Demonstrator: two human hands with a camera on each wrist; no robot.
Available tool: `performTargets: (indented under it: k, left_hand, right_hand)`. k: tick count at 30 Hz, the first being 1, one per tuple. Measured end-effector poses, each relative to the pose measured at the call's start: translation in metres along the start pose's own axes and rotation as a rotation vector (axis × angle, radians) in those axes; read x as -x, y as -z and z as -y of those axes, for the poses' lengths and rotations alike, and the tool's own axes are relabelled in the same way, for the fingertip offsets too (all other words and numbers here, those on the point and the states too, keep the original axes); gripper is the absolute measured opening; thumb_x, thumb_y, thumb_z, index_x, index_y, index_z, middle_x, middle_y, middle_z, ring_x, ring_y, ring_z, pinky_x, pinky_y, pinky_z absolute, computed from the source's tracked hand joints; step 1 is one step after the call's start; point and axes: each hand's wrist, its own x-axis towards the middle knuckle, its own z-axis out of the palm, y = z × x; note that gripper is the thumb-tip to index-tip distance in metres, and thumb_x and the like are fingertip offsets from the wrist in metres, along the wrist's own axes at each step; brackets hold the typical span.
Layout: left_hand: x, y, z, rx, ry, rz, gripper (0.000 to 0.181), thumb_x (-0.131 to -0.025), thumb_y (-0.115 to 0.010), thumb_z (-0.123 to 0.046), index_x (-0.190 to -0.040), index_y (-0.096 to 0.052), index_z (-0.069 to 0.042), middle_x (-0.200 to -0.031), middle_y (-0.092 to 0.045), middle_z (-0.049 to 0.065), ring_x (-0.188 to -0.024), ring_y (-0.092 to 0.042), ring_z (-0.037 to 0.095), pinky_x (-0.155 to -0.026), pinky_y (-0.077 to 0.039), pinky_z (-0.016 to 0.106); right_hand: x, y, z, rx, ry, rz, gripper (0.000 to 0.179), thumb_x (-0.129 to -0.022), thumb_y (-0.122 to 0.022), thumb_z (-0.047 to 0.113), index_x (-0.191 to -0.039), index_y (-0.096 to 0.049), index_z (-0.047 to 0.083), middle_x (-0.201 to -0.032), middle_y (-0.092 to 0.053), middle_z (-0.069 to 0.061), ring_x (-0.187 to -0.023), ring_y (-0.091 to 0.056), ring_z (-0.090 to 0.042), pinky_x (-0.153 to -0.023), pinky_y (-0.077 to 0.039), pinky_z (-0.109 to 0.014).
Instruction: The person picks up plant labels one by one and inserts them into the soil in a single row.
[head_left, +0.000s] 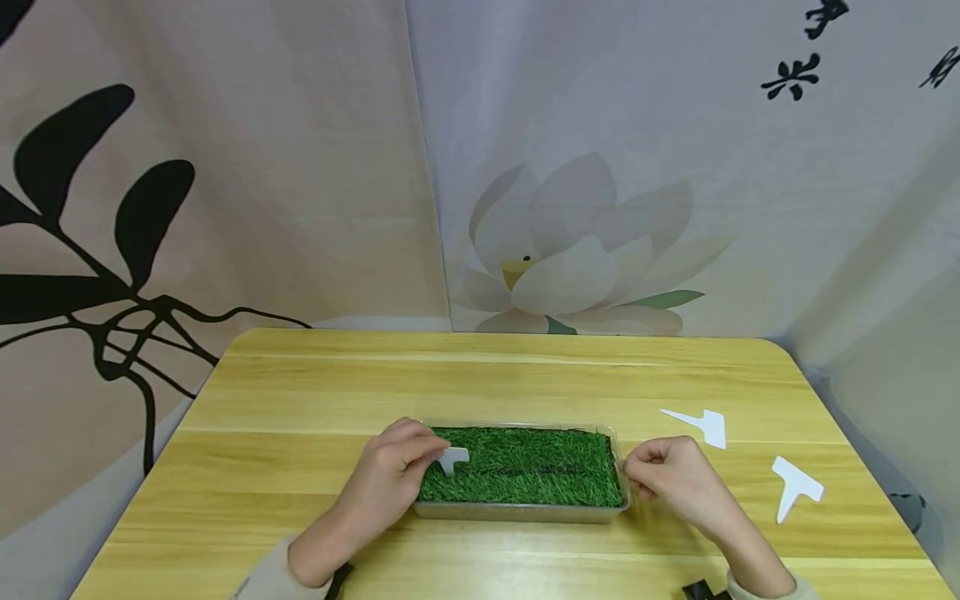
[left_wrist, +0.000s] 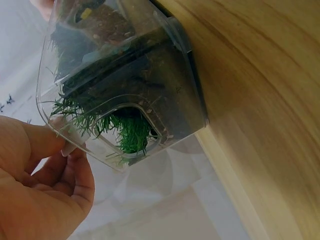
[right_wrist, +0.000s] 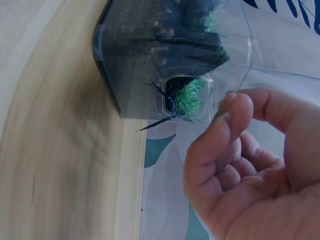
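Pale cloth curtain (head_left: pixel 300 150) hung at the back, printed with black leaves (head_left: pixel 156 221) on the left and a white flower (head_left: pixel 592 267) near the middle. In front of it stood a yellow wooden table (head_left: pixel 480 375) with rounded far corners. On the table, between the person's 2 hands, sat a long, clear plastic box (head_left: pixel 517 513) with a cut-out in each end wall. Green grass (head_left: pixel 532 467) filled it nearly to the top. The left hand (head_left: pixel 382 475), at the box's left end, pinched a white tag (head_left: pixel 455 457) between thumb and fingers over the grass; whether its tip touched the blades could not be told. The right hand (head_left: pixel 682 479) pinched the box's right edge, thumb and finger together. Right of that hand, 2 loose white tags lay apart on the table: a farther tag (head_left: pixel 711 427) and a nearer tag (head_left: pixel 797 485).
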Motion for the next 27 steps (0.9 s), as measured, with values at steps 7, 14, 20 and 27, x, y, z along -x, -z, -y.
performTargets:
  k: [7, 14, 20, 27]
  left_hand:
    - [0.0005, -0.0012, -0.0001, -0.004, 0.007, 0.037, 0.022, -0.082, -0.077, 0.017, -0.098, -0.08, 0.002, -0.093, -0.074, 0.001, -0.086, -0.069, 0.018, -0.079, -0.056, 0.019]
    - [0.0003, -0.005, -0.0002, -0.003, -0.017, 0.034, 0.026, -0.078, -0.079, 0.019, -0.097, -0.08, 0.001, -0.091, -0.074, 0.001, -0.085, -0.068, 0.014, -0.082, -0.057, 0.021]
    - [0.0017, -0.0054, -0.0001, 0.001, 0.003, 0.046, 0.026, -0.079, -0.079, 0.018, -0.099, -0.08, 0.001, -0.093, -0.074, 0.0, -0.086, -0.069, 0.015, -0.081, -0.057, 0.021]
    - [0.002, -0.0057, -0.0001, 0.009, 0.021, 0.044, 0.025, -0.081, -0.079, 0.017, -0.1, -0.08, 0.001, -0.093, -0.074, 0.0, -0.086, -0.069, 0.016, -0.078, -0.057, 0.021]
  right_hand:
    - [0.0006, 0.0005, 0.0005, 0.002, -0.008, -0.001, 0.009, -0.087, -0.069, 0.004, -0.081, -0.075, 0.0, -0.069, -0.068, -0.006, -0.066, -0.065, -0.019, -0.067, -0.055, -0.028]
    - [0.0005, 0.0009, -0.0006, 0.003, -0.008, -0.001, 0.008, -0.086, -0.069, 0.003, -0.081, -0.075, 0.0, -0.069, -0.068, -0.008, -0.067, -0.065, -0.018, -0.066, -0.053, -0.028]
    - [0.0003, 0.0009, -0.001, 0.0, -0.001, 0.006, 0.008, -0.086, -0.069, 0.004, -0.082, -0.075, 0.001, -0.069, -0.068, -0.007, -0.067, -0.065, -0.018, -0.068, -0.053, -0.028]
    - [-0.0001, 0.0006, -0.0002, -0.003, -0.001, 0.006, 0.008, -0.085, -0.068, 0.002, -0.081, -0.074, 0.0, -0.07, -0.068, -0.007, -0.067, -0.065, -0.018, -0.065, -0.053, -0.028]
